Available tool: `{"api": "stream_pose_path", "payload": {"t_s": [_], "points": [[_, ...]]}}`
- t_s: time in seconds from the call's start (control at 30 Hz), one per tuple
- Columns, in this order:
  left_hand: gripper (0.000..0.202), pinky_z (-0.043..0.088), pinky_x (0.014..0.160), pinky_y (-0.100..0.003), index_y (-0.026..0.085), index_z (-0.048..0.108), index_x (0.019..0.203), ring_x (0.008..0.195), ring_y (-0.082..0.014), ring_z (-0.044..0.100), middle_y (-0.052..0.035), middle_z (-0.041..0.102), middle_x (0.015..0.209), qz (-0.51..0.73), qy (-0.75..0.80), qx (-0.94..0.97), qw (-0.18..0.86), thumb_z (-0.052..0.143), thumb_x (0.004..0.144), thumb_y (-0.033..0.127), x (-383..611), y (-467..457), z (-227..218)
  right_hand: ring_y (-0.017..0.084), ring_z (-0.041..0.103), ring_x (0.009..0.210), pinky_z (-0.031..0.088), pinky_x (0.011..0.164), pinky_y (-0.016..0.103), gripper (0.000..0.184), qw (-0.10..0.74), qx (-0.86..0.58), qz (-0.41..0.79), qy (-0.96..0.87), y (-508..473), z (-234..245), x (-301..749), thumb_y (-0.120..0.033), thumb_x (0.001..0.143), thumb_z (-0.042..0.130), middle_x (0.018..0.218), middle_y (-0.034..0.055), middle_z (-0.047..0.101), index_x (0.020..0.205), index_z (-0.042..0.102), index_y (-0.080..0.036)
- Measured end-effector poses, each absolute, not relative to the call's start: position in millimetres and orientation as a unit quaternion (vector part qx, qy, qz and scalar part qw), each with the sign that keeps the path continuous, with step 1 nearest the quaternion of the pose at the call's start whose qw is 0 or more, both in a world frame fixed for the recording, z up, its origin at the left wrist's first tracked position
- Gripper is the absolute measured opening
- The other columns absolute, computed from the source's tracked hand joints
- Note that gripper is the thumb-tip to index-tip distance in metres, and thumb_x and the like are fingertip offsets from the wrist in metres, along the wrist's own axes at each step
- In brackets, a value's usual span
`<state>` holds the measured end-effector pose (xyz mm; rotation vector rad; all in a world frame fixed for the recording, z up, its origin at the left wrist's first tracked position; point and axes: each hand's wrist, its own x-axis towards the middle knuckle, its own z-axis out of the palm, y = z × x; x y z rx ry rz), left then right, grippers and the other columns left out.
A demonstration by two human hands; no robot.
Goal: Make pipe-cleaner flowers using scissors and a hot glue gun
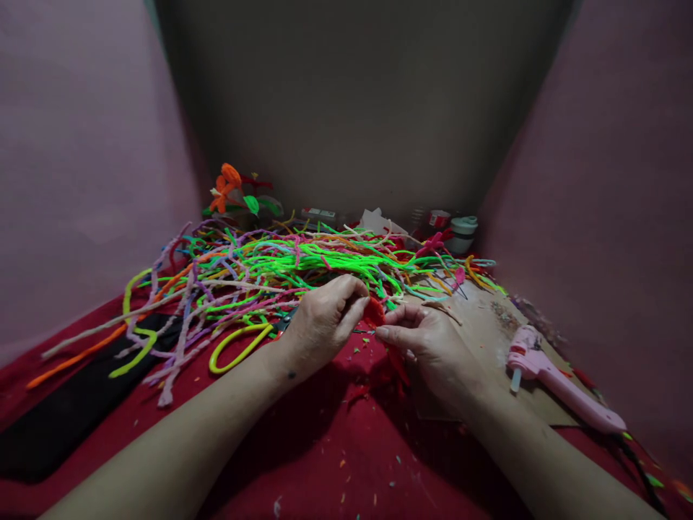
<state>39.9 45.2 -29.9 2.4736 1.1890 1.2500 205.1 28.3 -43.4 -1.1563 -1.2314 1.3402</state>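
Observation:
Above the middle of the table, my left hand (328,315) pinches one end of a red fuzzy pipe cleaner piece (374,313), which looks curved or looped. The thumb and forefinger of my right hand (425,338) close on its other side. More red fuzzy strands hang below my right fingers, partly in shadow; whether they join the held piece I cannot tell. Just beyond both hands lies a wide heap of pipe cleaners (325,261), bright green on top. Left of my left wrist are scissors with yellow handles (238,349), their blades partly hidden.
A pink hot glue gun (563,390) rests on a cardboard sheet (487,354) at right. An orange pipe cleaner flower (226,189) stands at back left, a lidded cup (463,232) at back right. A black flat item (81,412) lies left on the red cloth (325,462), which has scattered scraps.

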Motion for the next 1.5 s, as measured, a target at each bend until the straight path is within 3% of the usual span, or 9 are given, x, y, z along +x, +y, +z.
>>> {"api": "stream_pose_path", "payload": {"t_s": [0.43, 0.67, 0.77, 0.87, 0.97, 1.07, 1.33, 1.5], "points": [[0.008, 0.042, 0.061, -0.019, 0.016, 0.054, 0.08, 0.065, -0.009, 0.054, 0.0007, 0.055, 0.07, 0.42, 0.362, 0.832, -0.003, 0.047, 0.085, 0.015, 41, 44, -33, 0.004, 0.034, 0.037, 0.021, 0.037, 0.019, 0.021, 0.466, -0.468, 0.605, -0.445, 34, -52, 208, -0.021, 0.053, 0.075, 0.042, -0.0072, 0.047, 0.06, 0.056, -0.015], [0.007, 0.043, 0.064, -0.021, 0.016, 0.054, 0.082, 0.067, -0.0105, 0.055, -0.0013, 0.057, 0.073, 0.424, 0.363, 0.829, 0.037, 0.047, 0.085, 0.016, 40, 43, -32, 0.005, 0.037, 0.038, 0.024, 0.039, 0.019, 0.018, 0.488, -0.461, 0.592, -0.446, 30, -44, 205, -0.019, 0.053, 0.072, 0.044, -0.007, 0.048, 0.058, 0.055, -0.015], [0.006, 0.044, 0.065, -0.022, 0.017, 0.054, 0.083, 0.068, -0.0107, 0.055, -0.0017, 0.058, 0.075, 0.448, 0.356, 0.817, 0.074, 0.049, 0.084, 0.016, 39, 42, -32, 0.007, 0.042, 0.044, 0.031, 0.044, 0.021, 0.01, 0.514, -0.464, 0.494, -0.526, 28, -44, 205, -0.019, 0.06, 0.068, 0.049, -0.0051, 0.051, 0.059, 0.058, -0.015], [0.011, 0.045, 0.062, -0.02, 0.019, 0.052, 0.092, 0.063, -0.0083, 0.054, 0.0011, 0.055, 0.076, 0.499, 0.345, 0.786, 0.12, 0.052, 0.082, 0.015, 40, 41, -33, 0.012, 0.054, 0.058, 0.042, 0.057, 0.025, 0.004, 0.555, -0.45, 0.316, -0.624, 28, -47, 208, -0.015, 0.068, 0.062, 0.061, -0.0005, 0.06, 0.065, 0.062, -0.016], [0.027, 0.046, 0.06, -0.019, 0.022, 0.046, 0.106, 0.059, -0.0064, 0.052, 0.0033, 0.053, 0.076, 0.529, 0.341, 0.758, 0.171, 0.054, 0.081, 0.014, 41, 40, -35, 0.014, 0.059, 0.069, 0.046, 0.066, 0.028, 0.008, 0.598, -0.386, 0.148, -0.687, 28, -50, 213, -0.01, 0.075, 0.057, 0.072, 0.0024, 0.064, 0.073, 0.061, -0.017], [0.028, 0.046, 0.059, -0.019, 0.023, 0.044, 0.107, 0.059, -0.0061, 0.052, 0.0032, 0.052, 0.077, 0.529, 0.346, 0.75, 0.194, 0.053, 0.082, 0.013, 41, 40, -37, 0.014, 0.06, 0.075, 0.047, 0.071, 0.029, 0.013, 0.607, -0.338, 0.039, -0.718, 28, -50, 216, -0.006, 0.077, 0.056, 0.078, 0.004, 0.064, 0.081, 0.059, -0.018], [0.018, 0.045, 0.063, -0.017, 0.021, 0.049, 0.094, 0.067, -0.0071, 0.054, 0.002, 0.055, 0.078, 0.512, 0.335, 0.79, 0.032, 0.051, 0.082, 0.008, 39, 38, -37, 0.016, 0.059, 0.074, 0.048, 0.069, 0.032, 0.014, 0.582, -0.328, -0.044, -0.743, 28, -50, 216, -0.004, 0.079, 0.055, 0.078, 0.0062, 0.063, 0.083, 0.056, -0.017], [0.017, 0.044, 0.059, -0.017, 0.02, 0.048, 0.091, 0.062, -0.007, 0.054, 0.0023, 0.054, 0.076, 0.508, 0.329, 0.796, -0.018, 0.051, 0.081, 0.007, 40, 35, -34, 0.016, 0.059, 0.076, 0.048, 0.07, 0.031, 0.014, 0.575, -0.334, -0.077, -0.743, 27, -50, 214, -0.004, 0.079, 0.055, 0.079, 0.0058, 0.064, 0.082, 0.056, -0.018]]}}
